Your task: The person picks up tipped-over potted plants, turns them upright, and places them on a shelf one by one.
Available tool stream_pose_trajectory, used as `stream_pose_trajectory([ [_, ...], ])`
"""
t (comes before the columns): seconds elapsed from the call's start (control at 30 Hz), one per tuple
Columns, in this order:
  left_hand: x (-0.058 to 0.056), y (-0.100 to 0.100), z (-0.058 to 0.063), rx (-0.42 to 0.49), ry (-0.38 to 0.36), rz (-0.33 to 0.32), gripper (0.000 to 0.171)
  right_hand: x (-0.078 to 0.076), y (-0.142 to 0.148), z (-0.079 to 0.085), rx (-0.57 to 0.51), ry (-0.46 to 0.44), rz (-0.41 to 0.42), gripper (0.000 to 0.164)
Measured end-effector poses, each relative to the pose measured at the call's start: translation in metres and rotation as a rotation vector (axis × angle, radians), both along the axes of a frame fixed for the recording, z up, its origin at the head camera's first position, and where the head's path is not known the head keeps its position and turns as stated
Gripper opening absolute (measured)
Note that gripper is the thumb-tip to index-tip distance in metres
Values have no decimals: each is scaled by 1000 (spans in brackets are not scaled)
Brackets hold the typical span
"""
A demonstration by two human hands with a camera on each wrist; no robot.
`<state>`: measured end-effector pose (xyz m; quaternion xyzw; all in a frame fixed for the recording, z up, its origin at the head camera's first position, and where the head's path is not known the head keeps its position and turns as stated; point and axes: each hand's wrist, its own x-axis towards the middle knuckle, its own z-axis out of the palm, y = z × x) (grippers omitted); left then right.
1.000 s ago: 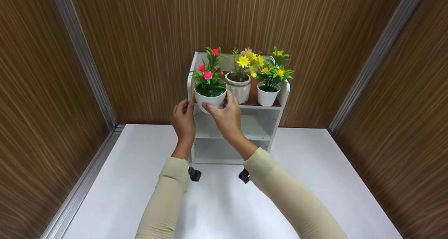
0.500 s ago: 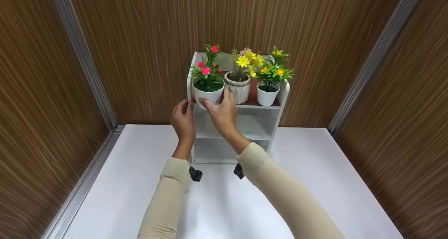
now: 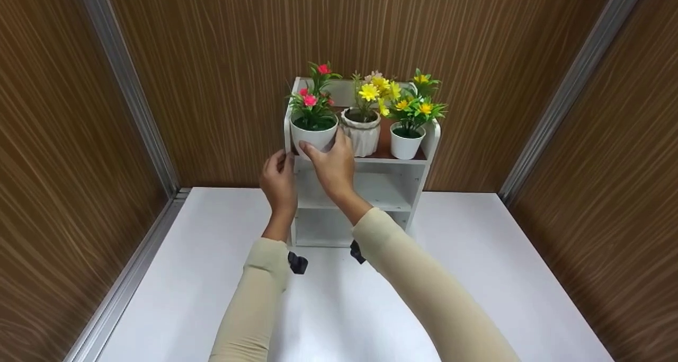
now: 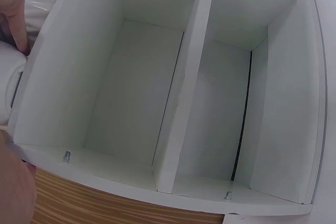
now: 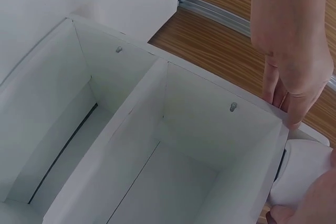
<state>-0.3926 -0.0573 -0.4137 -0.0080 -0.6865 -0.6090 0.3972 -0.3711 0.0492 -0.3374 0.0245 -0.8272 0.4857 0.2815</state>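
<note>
My right hand (image 3: 335, 166) grips a white flowerpot (image 3: 312, 137) with pink flowers and green leaves, thumb in front and fingers on its right side. The pot is upright at the left end of the top of a small white shelf unit (image 3: 365, 208). Whether its base bears fully on the brown top board cannot be told. My left hand (image 3: 279, 184) holds the unit's left side panel near the top. In the right wrist view the left hand (image 5: 294, 51) pinches that panel's edge, close to the white pot (image 5: 302, 169).
A ribbed white pot (image 3: 361, 137) with yellow flowers stands just right of the held pot. Farther right is a small white pot (image 3: 407, 143) with yellow-orange flowers. The unit stands on a white table (image 3: 455, 245) against a wood-patterned wall (image 3: 222, 86).
My right hand has moved the pink-flowered pot back and slightly left, onto or over the top board's left end. The left hand has stayed at the side panel.
</note>
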Motion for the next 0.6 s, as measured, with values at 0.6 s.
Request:
stream_pose_trajectory([
  [0.6,-1,-1,-1,7,-2,4,28,-9,-11,0,-27,13,-58,85],
])
